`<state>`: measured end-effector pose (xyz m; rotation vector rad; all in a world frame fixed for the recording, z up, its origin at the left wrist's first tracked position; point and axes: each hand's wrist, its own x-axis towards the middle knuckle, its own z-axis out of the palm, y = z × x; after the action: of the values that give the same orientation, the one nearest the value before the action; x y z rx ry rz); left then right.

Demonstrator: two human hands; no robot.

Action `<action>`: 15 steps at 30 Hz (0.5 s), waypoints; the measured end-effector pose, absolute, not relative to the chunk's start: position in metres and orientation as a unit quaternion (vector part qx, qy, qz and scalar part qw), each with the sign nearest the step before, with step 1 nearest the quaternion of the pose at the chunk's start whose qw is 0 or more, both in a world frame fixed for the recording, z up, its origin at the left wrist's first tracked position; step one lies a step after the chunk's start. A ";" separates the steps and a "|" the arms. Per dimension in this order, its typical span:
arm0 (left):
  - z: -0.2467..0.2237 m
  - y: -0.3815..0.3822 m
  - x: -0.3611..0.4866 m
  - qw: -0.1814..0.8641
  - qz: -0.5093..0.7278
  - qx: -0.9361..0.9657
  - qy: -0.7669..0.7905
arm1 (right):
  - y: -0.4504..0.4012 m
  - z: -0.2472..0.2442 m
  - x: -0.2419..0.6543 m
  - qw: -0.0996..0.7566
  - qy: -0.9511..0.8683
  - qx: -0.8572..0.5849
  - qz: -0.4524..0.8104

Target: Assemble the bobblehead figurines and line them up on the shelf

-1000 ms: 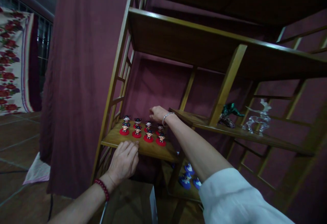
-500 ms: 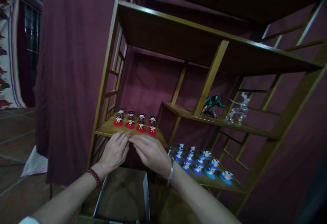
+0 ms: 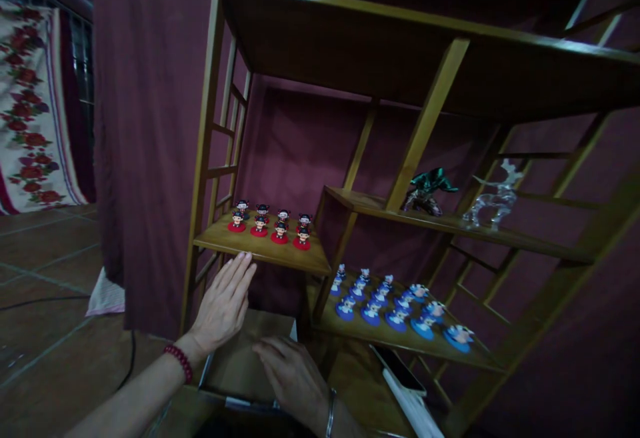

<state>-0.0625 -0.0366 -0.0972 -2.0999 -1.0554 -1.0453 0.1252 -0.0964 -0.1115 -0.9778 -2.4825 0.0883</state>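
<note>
My left hand [image 3: 225, 301] is stretched out with its fingers straight, its tips at the front edge of the small upper-left wooden shelf [image 3: 313, 259]. Two rows of small figurines [image 3: 280, 233] on round red bases stand on that shelf, behind the fingertips. Lower down, my right hand [image 3: 295, 375] hangs over an open cardboard box [image 3: 235, 365], its fingers extended and slightly bent, nothing visible in them. The box lies below the shelf, partly covered by both hands. Nothing shows in my left hand either.
Several blue-based figurines [image 3: 371, 311] stand in rows on the lower right shelf. Above them are a dark green figure [image 3: 425, 191] and a clear deer-like ornament [image 3: 495, 198]. A phone [image 3: 400, 370] rests beside a long white object [image 3: 413, 408]. A purple curtain [image 3: 150, 158] hangs at left.
My right hand has dropped from the shelf edge, away from my left hand, down over the box. My left hand stays near the edge with fingers straighter. The view has shifted.
</note>
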 end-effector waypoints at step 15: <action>-0.239 -0.070 -0.052 -0.064 -0.181 -0.791 -0.581 | -0.094 -0.231 0.124 0.194 -0.792 -0.539 0.212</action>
<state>-0.0521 -0.0699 -0.2385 -2.5908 -1.9037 -0.5926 0.1239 -0.0939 -0.2314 -1.5117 -2.2212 0.5950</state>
